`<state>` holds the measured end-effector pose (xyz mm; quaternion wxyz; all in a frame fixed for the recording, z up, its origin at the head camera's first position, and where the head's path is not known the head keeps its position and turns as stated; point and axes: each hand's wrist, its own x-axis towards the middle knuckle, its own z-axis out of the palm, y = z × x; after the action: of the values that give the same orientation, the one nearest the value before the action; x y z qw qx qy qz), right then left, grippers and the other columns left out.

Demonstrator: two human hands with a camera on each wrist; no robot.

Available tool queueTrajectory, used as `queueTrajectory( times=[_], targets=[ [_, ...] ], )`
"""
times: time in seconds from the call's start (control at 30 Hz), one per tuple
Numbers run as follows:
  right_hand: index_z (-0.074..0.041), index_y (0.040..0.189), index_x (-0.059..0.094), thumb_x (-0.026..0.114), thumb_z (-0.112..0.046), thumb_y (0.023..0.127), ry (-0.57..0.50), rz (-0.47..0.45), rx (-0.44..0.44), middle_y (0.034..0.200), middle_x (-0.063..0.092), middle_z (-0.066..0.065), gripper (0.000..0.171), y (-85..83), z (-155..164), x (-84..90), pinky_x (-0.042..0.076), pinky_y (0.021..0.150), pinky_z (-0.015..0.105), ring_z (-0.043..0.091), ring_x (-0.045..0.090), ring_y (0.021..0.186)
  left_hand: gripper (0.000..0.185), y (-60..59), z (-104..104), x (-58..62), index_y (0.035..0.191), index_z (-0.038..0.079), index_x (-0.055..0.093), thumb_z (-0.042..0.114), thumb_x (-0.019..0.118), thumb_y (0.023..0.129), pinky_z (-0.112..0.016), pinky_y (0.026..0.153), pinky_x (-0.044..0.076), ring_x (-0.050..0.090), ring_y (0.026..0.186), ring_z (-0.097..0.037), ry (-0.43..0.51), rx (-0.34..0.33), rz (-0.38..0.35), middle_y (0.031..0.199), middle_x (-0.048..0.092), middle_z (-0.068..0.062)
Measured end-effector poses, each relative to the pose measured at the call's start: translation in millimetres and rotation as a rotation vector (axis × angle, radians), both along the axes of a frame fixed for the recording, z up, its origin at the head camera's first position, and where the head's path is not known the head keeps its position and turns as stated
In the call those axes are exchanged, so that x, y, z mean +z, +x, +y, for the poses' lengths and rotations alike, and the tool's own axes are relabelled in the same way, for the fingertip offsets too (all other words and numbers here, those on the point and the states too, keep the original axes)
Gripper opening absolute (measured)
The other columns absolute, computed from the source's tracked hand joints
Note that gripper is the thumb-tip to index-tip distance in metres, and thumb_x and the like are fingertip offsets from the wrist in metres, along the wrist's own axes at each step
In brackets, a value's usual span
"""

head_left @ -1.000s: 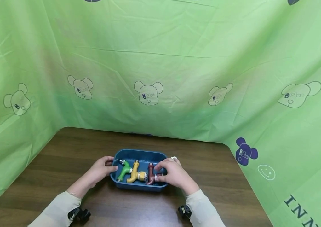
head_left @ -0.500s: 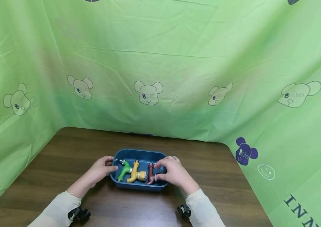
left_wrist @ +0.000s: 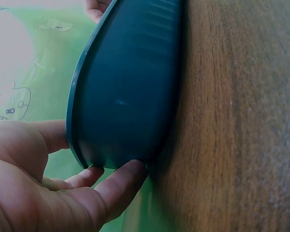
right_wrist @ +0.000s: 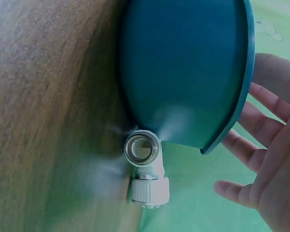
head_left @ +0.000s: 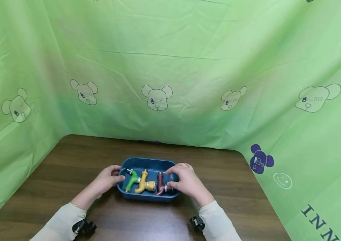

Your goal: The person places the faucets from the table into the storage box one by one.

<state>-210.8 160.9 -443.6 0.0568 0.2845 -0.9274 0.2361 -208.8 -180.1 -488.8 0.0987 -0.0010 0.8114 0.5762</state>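
Observation:
A blue tray (head_left: 146, 163) sits on the brown wooden table (head_left: 68, 160) and holds a green tap (head_left: 132, 180), a yellow tap (head_left: 142, 181) and a brown tap (head_left: 159, 186). My left hand (head_left: 113, 176) grips the tray's left end, thumb on the rim (left_wrist: 75, 116) and fingers (left_wrist: 117, 183) at its base. Over the tray's right end lies my right hand (head_left: 172, 177), thumb beside the brown tap. Its fingers (right_wrist: 246, 150) are spread and straight past the tray's rim (right_wrist: 241, 104). A white pipe elbow (right_wrist: 146, 169) stands on the table against the tray's outer wall.
Green sheeting (head_left: 170, 67) printed with bear heads walls in the table at the back and on both sides. Bare wood runs left, right and in front of the tray. Wrist-worn cameras (head_left: 84, 227) show at both cuffs.
My right hand has slid a little left and forward over the tray's right end and now hides the white elbow in the head view. The left hand and the tray have stayed put.

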Motion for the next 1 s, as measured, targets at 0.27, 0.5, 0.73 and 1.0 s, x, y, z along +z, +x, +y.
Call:
queueTrajectory(
  times=[0.27,0.5,0.73,1.0],
  targets=[
    [-0.016,0.111,0.075,0.087,-0.021,0.082,-0.006,0.027,-0.009,0.112,0.074,-0.002,0.032,-0.1,4,3.5,0.026,0.119,0.060,0.025,0.058,0.120,0.056,0.5,0,-0.1,0.144,-0.006,0.047,0.015,0.069,0.097,-0.042,0.090,0.058,0.060,0.117,-0.030,0.002,-0.001,-0.003,0.135,0.059,-0.024],
    [-0.015,0.110,0.075,0.087,-0.020,0.081,-0.008,0.051,-0.008,0.110,0.075,-0.001,0.032,0.8,6,10.4,0.032,0.114,0.056,0.026,0.058,0.119,0.055,-0.1,-1,-0.1,0.144,-0.005,0.047,0.015,0.069,0.097,-0.041,0.090,0.059,0.060,0.116,-0.028,0.005,0.004,-0.013,0.135,0.059,-0.023],
    [-0.016,0.112,0.075,0.086,-0.020,0.083,-0.042,0.047,-0.016,0.110,0.074,-0.003,0.031,1.9,10,11.3,0.035,0.113,0.053,0.026,0.057,0.121,0.057,-1.0,1,-0.2,0.144,-0.006,0.046,0.015,0.070,0.097,-0.043,0.091,0.058,0.060,0.117,-0.030,0.001,-0.011,-0.005,0.136,0.058,-0.025],
    [-0.018,0.112,0.074,0.086,-0.020,0.083,-0.045,0.069,-0.009,0.112,0.074,-0.004,0.031,0.8,13,11.5,0.036,0.112,0.052,0.024,0.058,0.121,0.057,-1.7,-1,-1.9,0.145,-0.005,0.046,0.016,0.069,0.097,-0.044,0.096,0.057,0.058,0.122,-0.031,-0.013,-0.002,-0.015,0.137,0.058,-0.022]
  ],
)
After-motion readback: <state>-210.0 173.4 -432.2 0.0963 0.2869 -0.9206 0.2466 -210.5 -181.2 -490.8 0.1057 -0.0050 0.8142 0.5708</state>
